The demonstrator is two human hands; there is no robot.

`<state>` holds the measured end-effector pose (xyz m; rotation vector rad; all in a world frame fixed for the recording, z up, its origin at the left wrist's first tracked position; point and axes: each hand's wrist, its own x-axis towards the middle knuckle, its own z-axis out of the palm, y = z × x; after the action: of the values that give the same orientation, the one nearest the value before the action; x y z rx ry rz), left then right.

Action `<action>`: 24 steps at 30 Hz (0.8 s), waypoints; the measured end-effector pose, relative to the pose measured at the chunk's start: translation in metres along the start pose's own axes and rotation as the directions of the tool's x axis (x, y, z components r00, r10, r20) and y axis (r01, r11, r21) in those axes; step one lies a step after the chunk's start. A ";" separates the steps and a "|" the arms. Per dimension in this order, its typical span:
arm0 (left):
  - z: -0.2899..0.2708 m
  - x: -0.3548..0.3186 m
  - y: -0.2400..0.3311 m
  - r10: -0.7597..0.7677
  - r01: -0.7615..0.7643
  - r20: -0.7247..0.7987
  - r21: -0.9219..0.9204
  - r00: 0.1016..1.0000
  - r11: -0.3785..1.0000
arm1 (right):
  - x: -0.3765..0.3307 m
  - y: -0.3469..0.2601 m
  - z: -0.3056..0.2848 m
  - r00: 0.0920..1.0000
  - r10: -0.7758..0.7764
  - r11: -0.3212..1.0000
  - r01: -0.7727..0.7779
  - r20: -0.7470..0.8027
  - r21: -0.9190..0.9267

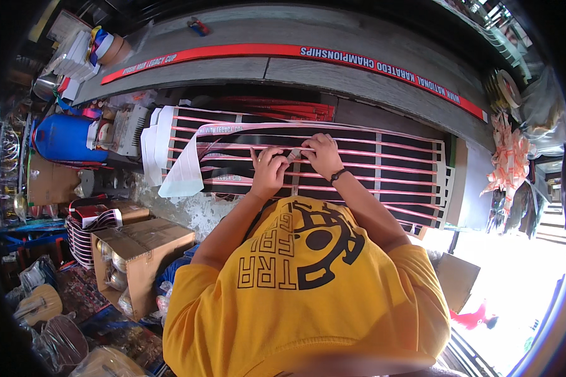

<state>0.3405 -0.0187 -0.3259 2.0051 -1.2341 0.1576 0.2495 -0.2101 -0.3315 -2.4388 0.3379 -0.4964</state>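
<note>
A wide sheet (pixel 406 164) printed with black bands and pink-white stripes lies before me, its left part folded over into a white flap (pixel 183 168). Over the sheet's middle, my left hand (pixel 270 169) is closed in a pinch with its index finger raised. My right hand (pixel 324 156), a dark band round its wrist, is closed at the fingertips just to the right. Between them they pinch a small greyish-tan piece (pixel 294 154), tape-like in look. Its far end and exact kind are hard to make out. Dark printed strips (pixel 242 139) curve beneath the flap.
Beyond the sheet, a long red printed ribbon (pixel 258 51) stretches along a grey ledge (pixel 233 74). A blue container (pixel 66 139) stands at the left, a cardboard box (pixel 151 242) at the lower left. Orange-white ribbons (pixel 508 154) hang at the right.
</note>
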 end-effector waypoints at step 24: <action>-0.030 0.003 0.039 -0.047 0.042 0.031 0.137 0.998 0.990 | 0.006 0.000 0.000 0.973 0.141 0.990 -0.136 0.182 -0.041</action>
<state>0.3183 -0.0103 -0.2821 2.1592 -1.2278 0.1914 0.2545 -0.2124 -0.3305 -2.4443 0.4349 -0.2040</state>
